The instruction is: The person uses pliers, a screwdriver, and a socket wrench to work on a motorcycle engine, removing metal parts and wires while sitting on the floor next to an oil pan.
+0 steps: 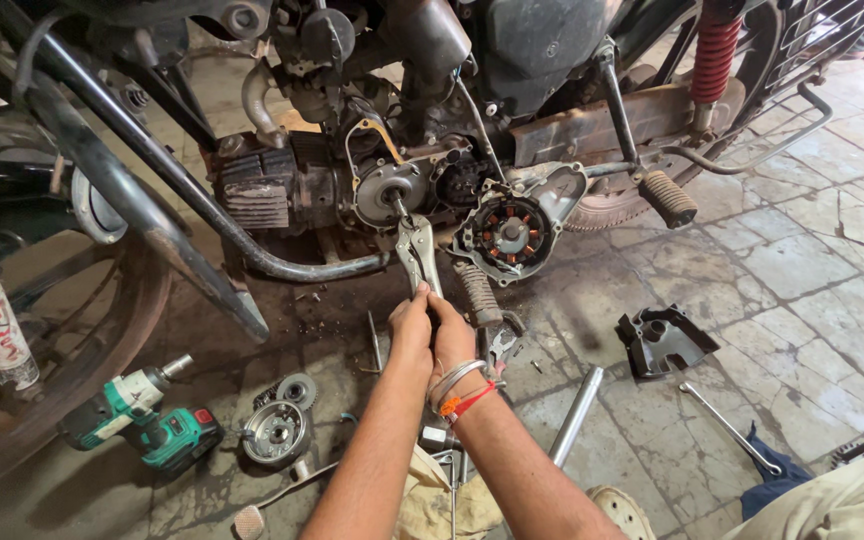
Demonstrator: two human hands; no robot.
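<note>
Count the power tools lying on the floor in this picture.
1: a green cordless impact wrench lies on the floor at lower left, beside the front wheel. Others may be hidden behind the motorcycle.

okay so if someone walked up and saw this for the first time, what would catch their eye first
Most striking are the two hands, left hand and right hand, clasped together at centre on the handles of locking pliers whose nose grips a part on the opened motorcycle engine. Just right of that hangs a stator cover with copper coils showing. On the dirty floor at lower left lies a green impact wrench, beside a round clutch part.
</note>
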